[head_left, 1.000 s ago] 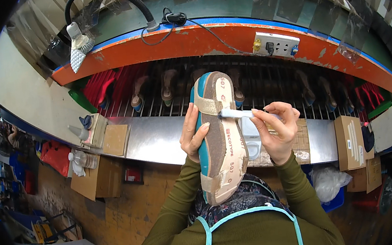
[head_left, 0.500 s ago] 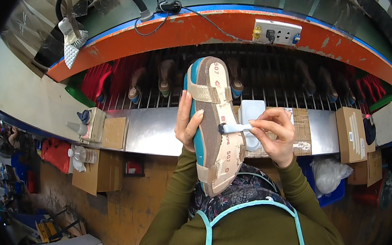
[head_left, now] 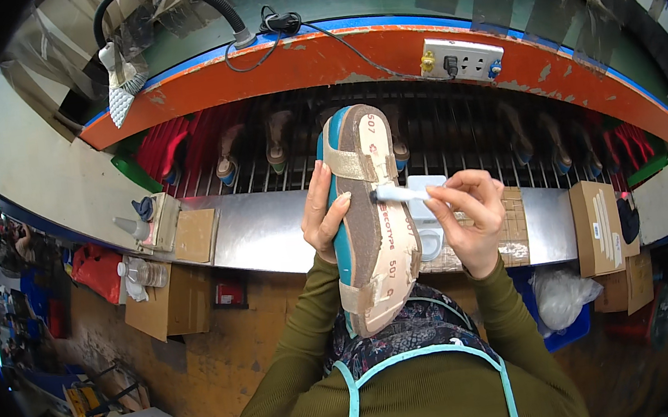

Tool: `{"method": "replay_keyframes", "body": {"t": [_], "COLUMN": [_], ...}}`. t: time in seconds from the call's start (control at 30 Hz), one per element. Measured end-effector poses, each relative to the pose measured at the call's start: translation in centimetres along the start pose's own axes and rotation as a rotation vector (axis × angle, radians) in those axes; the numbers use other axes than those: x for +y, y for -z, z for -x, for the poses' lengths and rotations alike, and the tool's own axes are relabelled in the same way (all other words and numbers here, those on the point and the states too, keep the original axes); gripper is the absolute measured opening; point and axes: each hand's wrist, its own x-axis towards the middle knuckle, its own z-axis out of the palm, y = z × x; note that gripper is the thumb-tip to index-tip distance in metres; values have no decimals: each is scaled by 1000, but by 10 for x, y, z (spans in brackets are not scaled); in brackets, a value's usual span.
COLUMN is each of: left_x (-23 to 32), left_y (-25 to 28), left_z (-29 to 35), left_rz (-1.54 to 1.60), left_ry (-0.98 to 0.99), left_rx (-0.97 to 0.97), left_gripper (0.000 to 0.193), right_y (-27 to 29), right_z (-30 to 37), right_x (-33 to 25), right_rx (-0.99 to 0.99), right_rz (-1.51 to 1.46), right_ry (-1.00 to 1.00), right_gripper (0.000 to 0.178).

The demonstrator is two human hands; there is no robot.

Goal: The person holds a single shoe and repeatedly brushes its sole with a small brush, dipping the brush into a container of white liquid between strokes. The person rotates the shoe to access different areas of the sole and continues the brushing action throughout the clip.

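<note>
My left hand (head_left: 323, 218) is closed on the left edge of an unfinished sandal (head_left: 368, 279). Its underside faces up, with a cream insole board, a brown-grey border, teal sides and strap ends folded over. Between the thumb and fingers of my right hand (head_left: 473, 213) is the pale handle of a small brush (head_left: 405, 193). The brush's dark bristle tip touches the sole near its left border, below the upper strap. Behind the brush, partly hidden by my right hand, a white plastic container (head_left: 428, 185) stands on a woven-patterned cardboard piece (head_left: 511, 225).
A metal ledge (head_left: 258, 225) runs across in front of a roller rack (head_left: 456, 124) carrying several shoe parts. An orange beam (head_left: 253, 73) with a socket strip (head_left: 461, 59) spans the far side. Cardboard boxes stand left (head_left: 171, 297) and right (head_left: 597, 228); a scrub brush (head_left: 123, 88) hangs upper left.
The brush tip has moved up along the sole, toward the upper strap, and my right hand has risen slightly with it. The sandal sits slightly lower in view, still in my left hand.
</note>
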Motion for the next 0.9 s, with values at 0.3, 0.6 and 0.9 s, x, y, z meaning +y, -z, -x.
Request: {"method": "replay_keyframes", "body": {"t": [0.3,0.6,0.9], "left_x": [0,1,-3], "left_y": [-1,-6,-4], "left_z": [-6,-4,-2], "left_rz": [-16,-52,-65], "left_ry": [-19,39,125], "left_rx": [24,19,12], "left_gripper": [37,40,47], "right_y": [2,-3,2], "right_z": [38,64,60], "right_x": [-7,-21,-28], "right_rx": [-63,42,25], "right_rz": [-165,-122,84], "right_ry": [-176,-139,118], "right_gripper": [22,27,34]}}
